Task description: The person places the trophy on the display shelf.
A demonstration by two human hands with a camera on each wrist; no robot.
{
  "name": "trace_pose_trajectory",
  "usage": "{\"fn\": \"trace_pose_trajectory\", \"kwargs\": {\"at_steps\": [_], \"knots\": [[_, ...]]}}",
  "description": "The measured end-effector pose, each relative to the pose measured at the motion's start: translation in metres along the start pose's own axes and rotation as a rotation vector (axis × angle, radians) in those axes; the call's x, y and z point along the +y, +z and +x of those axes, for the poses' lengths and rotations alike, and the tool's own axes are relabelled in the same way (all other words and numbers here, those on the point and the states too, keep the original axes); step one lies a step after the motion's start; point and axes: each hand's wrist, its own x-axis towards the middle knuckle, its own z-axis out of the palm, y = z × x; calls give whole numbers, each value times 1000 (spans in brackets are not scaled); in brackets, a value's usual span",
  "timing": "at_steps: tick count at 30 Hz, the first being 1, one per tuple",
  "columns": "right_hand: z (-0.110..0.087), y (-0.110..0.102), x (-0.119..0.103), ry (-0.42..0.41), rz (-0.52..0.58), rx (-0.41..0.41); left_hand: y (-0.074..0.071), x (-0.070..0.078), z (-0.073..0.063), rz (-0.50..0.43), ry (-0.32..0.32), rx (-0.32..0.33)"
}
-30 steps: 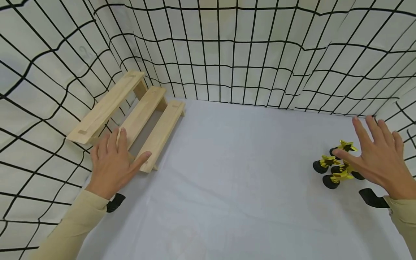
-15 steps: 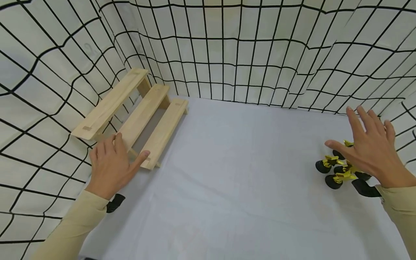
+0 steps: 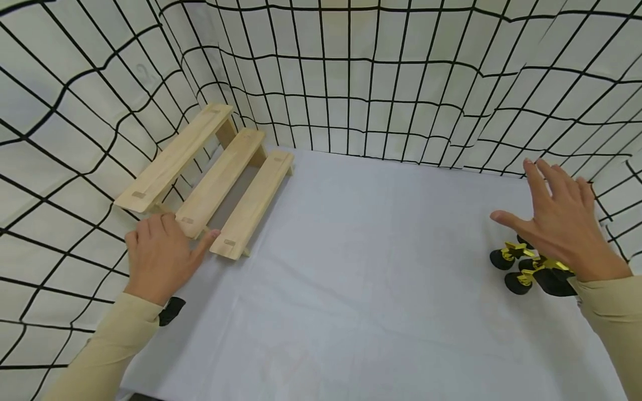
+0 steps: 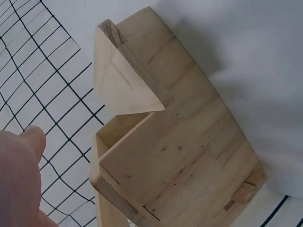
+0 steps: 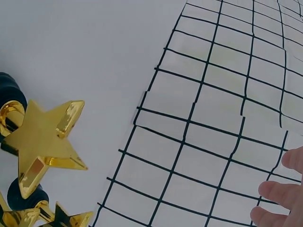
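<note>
A three-step wooden display stand point(image 3: 215, 181) sits at the left, beside the mesh wall. My left hand point(image 3: 163, 259) is at the stand's near end, its thumb spread toward the lowest step; whether it touches there is hard to tell. In the left wrist view, one digit shows at the left edge, apart from the wooden stand point(image 4: 175, 137). On the right, my right hand point(image 3: 567, 223) hovers with spread fingers over several gold star trophies point(image 3: 519, 250) on black round bases, partly covering them. A gold star trophy point(image 5: 45, 142) appears large in the right wrist view, away from the fingertips point(image 5: 277, 194).
White walls with a black grid point(image 3: 351, 83) enclose the back and both sides. A white cloth surface point(image 3: 376, 267) stretches between the stand and the trophies. Part of a dark object point(image 3: 142, 397) shows at the bottom edge.
My left hand has drawn back a little from the stand's near end. My right hand has shifted left and slightly farther away above the trophies. The view has turned slightly; stand and trophies appear unmoved.
</note>
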Motion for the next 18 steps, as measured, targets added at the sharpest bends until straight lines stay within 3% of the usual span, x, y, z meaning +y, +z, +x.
{"fn": "trace_pose_trajectory", "kwargs": {"at_steps": [7, 14, 18], "knots": [[6, 1, -6, -10, 16, 2, 5, -5, -2, -6, -37, 61], [12, 3, -11, -24, 43, 1, 12, -7, 2, 16, -24, 179], [19, 3, -15, -54, 56, -1, 15, -10, 5, 13, -102, 96]]}}
